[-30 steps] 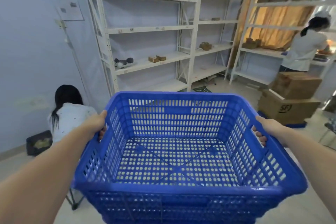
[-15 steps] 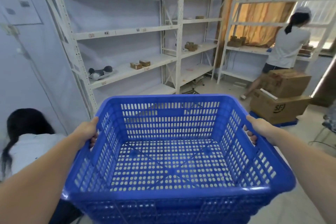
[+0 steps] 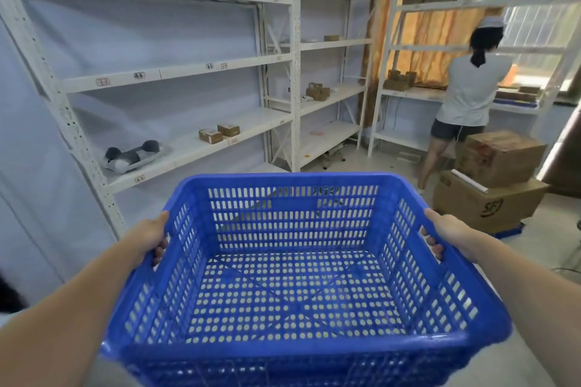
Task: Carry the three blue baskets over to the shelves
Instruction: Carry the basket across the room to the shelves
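A blue perforated plastic basket (image 3: 292, 280) is being held off the floor in front of the person, filling the lower centre of the head view. Its interior is holding nothing; pale floor is showing through the round holes in its base. Below its near rim, further blue lattice is showing, which may be more baskets nested beneath, though the count cannot be told.

The left hand (image 3: 147, 237) is gripping the basket's left wall at about 9 o'clock of the basket, closed over the rim with the fingers (image 3: 158, 253) curling inward through the handle slot. The right hand (image 3: 446, 234) is gripping the opposite wall at about 3 o'clock, likewise closed over the rim, with its fingers (image 3: 435, 248) wrapping inside. Both forearms are extending from the lower corners of the view, so the basket is sitting squarely between the two hands.

White metal shelving (image 3: 176, 72) is standing beyond the basket at 11 to 12 o'clock, well apart from it. On its lower-middle board, two small cardboard boxes (image 3: 219, 132) are lying side by side, and a grey and black item in clear wrapping (image 3: 132, 155) is lying to their left. More cartons are sitting on the top board.

At 2 o'clock, stacked cardboard cartons (image 3: 490, 185) are resting on the floor. Just behind them, another person (image 3: 468, 97) is standing with their back turned, facing a second white rack (image 3: 408, 94) before an orange curtain (image 3: 437, 6).
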Motion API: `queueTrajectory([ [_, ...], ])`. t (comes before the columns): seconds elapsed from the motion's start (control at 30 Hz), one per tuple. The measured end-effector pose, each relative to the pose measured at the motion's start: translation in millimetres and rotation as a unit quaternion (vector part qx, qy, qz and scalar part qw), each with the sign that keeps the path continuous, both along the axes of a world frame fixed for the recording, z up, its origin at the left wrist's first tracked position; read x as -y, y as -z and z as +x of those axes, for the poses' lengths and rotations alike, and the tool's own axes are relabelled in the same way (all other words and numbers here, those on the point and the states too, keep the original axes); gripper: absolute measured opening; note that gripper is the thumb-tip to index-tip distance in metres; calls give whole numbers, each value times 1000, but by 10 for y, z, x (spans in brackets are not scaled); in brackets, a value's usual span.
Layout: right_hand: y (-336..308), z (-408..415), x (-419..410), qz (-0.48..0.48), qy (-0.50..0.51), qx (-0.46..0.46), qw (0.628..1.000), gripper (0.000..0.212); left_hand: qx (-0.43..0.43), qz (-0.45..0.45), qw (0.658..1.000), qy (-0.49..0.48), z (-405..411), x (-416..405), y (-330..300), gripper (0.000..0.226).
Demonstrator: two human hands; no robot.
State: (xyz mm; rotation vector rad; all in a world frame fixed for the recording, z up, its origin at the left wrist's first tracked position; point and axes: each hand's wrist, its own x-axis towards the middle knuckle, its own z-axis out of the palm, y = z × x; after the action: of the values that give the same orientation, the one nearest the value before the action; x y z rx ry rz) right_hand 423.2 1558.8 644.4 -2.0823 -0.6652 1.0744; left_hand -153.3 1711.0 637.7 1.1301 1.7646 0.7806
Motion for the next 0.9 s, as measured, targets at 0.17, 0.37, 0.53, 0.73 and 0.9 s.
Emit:
queueTrajectory([
  [0.17, -13, 199, -1026, 17, -37, 17, 999, 57, 5, 1, 999, -34, 164, -623, 40, 54],
  [0.37, 75, 237, -2175, 32, -69, 36, 996, 56, -4, -12, 997, -75, 236, -1409, 227, 52],
  [0.53, 350, 272, -3138, 19, -89, 21, 996, 57, -11, -34, 995, -91, 235, -2282, 566, 58],
  [0.73, 655, 233, -4574, -11, -120, 37, 992, 58, -21, -63, 992, -109, 186, -3317, 946, 65],
  [0.9, 737, 165, -5590, -34, -159, 22, 986, 60, -19, -61, 988, -139, 79, -3936, 1014, 67],
])
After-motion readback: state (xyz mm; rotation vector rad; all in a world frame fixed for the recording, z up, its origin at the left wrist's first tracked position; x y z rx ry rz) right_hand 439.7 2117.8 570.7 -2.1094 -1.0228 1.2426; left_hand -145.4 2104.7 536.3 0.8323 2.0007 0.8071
